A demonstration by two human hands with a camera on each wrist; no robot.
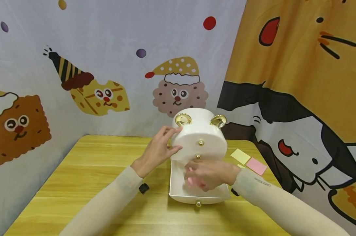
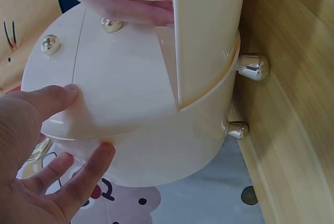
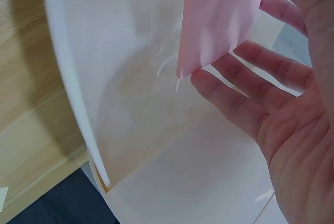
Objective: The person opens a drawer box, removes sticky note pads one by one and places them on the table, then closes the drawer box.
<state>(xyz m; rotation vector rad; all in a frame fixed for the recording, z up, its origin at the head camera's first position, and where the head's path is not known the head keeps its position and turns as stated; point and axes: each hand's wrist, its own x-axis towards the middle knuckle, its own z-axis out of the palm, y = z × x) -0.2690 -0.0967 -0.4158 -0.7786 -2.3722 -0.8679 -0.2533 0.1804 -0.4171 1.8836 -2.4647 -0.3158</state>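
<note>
A white rounded storage box (image 1: 214, 141) with gold ears and gold knobs stands on the table. Its bottom drawer (image 1: 176, 185) is pulled out toward me. My left hand (image 1: 157, 147) touches the box's left side, fingers spread and fairly straight; in the left wrist view the thumb (image 2: 60, 97) rests on the front face and the other fingers lie along the curved side. Over the drawer, my right hand (image 1: 213, 172) pinches a pink sticky note (image 3: 216, 25) between thumb and fingers. The note's lower corner points at the drawer floor in the right wrist view.
Right of the box, a yellow sticky note (image 1: 240, 156) and another pink note (image 1: 256, 166) lie on the wooden table (image 1: 107, 173). Part of a second yellow note shows behind my right wrist. A cartoon-printed curtain (image 1: 113, 39) hangs behind the table.
</note>
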